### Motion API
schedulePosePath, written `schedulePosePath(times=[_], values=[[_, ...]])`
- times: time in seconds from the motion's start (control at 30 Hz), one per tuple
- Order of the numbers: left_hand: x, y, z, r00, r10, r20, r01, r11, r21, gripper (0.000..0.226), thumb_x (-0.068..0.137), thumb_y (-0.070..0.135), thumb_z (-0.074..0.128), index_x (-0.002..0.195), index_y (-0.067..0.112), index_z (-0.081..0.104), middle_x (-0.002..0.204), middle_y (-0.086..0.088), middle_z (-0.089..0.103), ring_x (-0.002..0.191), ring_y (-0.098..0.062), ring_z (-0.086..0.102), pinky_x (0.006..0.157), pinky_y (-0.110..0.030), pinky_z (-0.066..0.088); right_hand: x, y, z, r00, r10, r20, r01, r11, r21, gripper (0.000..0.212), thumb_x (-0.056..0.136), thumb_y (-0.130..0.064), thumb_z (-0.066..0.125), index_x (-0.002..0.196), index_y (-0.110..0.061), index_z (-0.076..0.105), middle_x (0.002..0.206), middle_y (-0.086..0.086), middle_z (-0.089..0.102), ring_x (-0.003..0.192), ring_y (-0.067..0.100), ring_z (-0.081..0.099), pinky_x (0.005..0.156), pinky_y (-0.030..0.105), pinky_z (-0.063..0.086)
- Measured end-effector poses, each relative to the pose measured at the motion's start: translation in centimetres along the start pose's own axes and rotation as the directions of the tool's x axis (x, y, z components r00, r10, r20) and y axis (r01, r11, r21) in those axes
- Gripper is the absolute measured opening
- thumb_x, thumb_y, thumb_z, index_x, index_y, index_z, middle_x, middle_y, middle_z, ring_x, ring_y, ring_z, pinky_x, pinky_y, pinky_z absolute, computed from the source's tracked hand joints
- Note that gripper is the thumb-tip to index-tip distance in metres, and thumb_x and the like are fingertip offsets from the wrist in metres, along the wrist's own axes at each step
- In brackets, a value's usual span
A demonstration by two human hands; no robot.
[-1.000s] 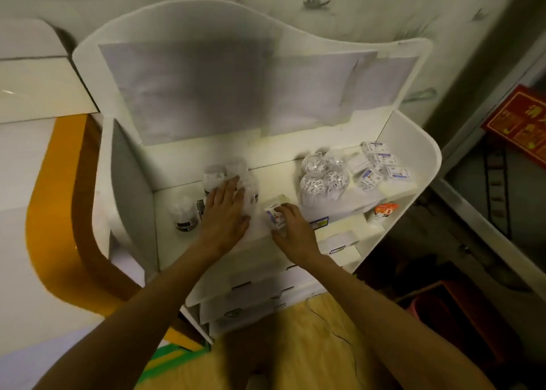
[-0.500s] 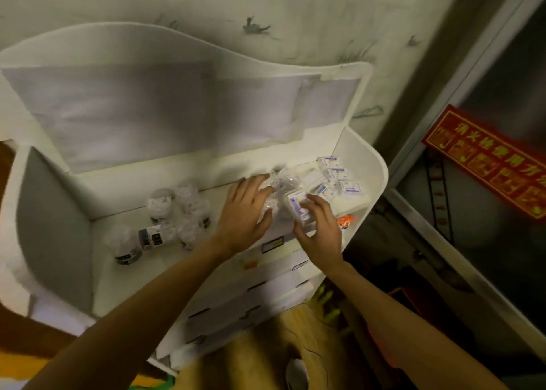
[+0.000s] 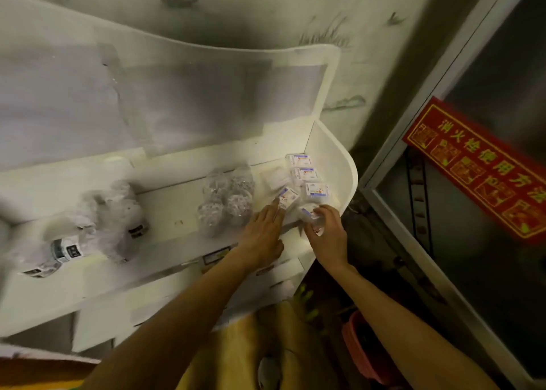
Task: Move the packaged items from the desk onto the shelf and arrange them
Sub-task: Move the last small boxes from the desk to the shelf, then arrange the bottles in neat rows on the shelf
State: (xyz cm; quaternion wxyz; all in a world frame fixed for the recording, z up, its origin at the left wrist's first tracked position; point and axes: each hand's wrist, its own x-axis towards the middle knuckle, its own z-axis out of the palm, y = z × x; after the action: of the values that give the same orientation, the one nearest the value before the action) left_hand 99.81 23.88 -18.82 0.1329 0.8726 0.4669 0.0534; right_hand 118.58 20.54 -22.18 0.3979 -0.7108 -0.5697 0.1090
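Scene: a person reaches with both bare arms over a white shelf (image 3: 165, 218) set against a stained wall.
Right hand (image 3: 326, 234): fingers curled round a small clear-wrapped packet (image 3: 308, 213) at the shelf's right front corner; the packet's label is mostly covered by the fingers.
Left hand (image 3: 261, 237): flat and unclenched, holding nothing, its fingertips touching a small white box (image 3: 288, 196) that lies tilted on the shelf.
Row of boxes (image 3: 307, 174): three more blue-and-white ones lie along the right wall; print too small to read.
Clear bags (image 3: 226, 200): a cluster mid-shelf, contents hard to make out.
Wrapped jars (image 3: 97, 221): at the left, smeared by motion blur.
Below the shelf: drawer fronts partly hidden by the forearms.
Red sign (image 3: 478, 168): cut off at the frame's right edge.
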Motion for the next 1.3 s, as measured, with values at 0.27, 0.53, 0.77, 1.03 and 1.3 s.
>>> schedulePosePath(times=[0.27, 0.53, 0.77, 1.03, 1.3], values=[[4.4, 2.0, 2.4, 0.994, -0.102, 0.046, 0.096, 0.988, 0.117, 0.086, 0.093, 0.036, 0.054, 0.158, 0.01, 0.004, 0.166, -0.014, -0.003, 0.153, -0.03, 0.005, 0.122, -0.041, 0.013, 4.6, 4.4, 0.8, 0.961, -0.235, 0.148, 0.255, 0.957, -0.136, 0.047, 0.082, -0.018, 0.079, 0.125, -0.012, 0.063, 0.132, 0.004, 0.059, 0.117, 0.02, 0.058, 0.101, 0.034, 0.05], [5.7, 2.6, 2.5, 0.965, -0.237, 0.108, 0.217, 0.961, 0.169, 0.088, 0.092, 0.04, 0.056, 0.156, 0.003, 0.008, 0.164, -0.021, -0.008, 0.153, -0.035, -0.003, 0.125, -0.044, 0.006, 7.7, 5.2, 2.2, 0.91, -0.315, 0.268, 0.376, 0.901, -0.216, 0.045, 0.086, -0.015, 0.071, 0.131, -0.015, 0.063, 0.137, 0.004, 0.06, 0.134, 0.025, 0.048, 0.112, 0.041, 0.039], [5.4, 3.0, 1.3, 0.994, -0.05, -0.1, 0.062, 0.991, 0.123, 0.061, 0.091, 0.037, 0.056, 0.145, 0.012, 0.042, 0.165, -0.018, 0.007, 0.153, -0.031, 0.006, 0.123, -0.039, 0.0, 8.6, 4.6, 1.6, 0.915, -0.328, 0.235, 0.378, 0.9, -0.216, 0.041, 0.087, -0.016, 0.072, 0.128, -0.015, 0.063, 0.135, 0.006, 0.061, 0.134, 0.029, 0.048, 0.115, 0.045, 0.035], [2.6, -1.6, -5.3, 0.938, -0.016, -0.346, 0.088, 0.977, 0.193, 0.047, 0.092, 0.032, 0.058, 0.136, 0.017, 0.053, 0.156, -0.014, 0.036, 0.144, -0.031, 0.032, 0.123, -0.045, 0.017, 8.1, -0.8, 2.9, 0.939, -0.343, 0.035, 0.339, 0.938, 0.078, 0.034, 0.096, -0.018, 0.053, 0.129, -0.014, 0.06, 0.141, 0.006, 0.055, 0.137, 0.028, 0.044, 0.116, 0.044, 0.032], [-5.9, -12.1, -8.3, 0.826, -0.369, -0.426, 0.46, 0.878, 0.132, 0.054, 0.099, 0.044, 0.044, 0.143, 0.013, 0.045, 0.155, -0.014, 0.038, 0.141, -0.032, 0.035, 0.119, -0.048, 0.025, 5.3, -12.6, 8.4, 0.846, -0.527, 0.085, 0.504, 0.841, 0.2, 0.039, 0.093, -0.018, 0.056, 0.132, -0.012, 0.06, 0.141, 0.007, 0.056, 0.139, 0.025, 0.043, 0.116, 0.042, 0.033]])
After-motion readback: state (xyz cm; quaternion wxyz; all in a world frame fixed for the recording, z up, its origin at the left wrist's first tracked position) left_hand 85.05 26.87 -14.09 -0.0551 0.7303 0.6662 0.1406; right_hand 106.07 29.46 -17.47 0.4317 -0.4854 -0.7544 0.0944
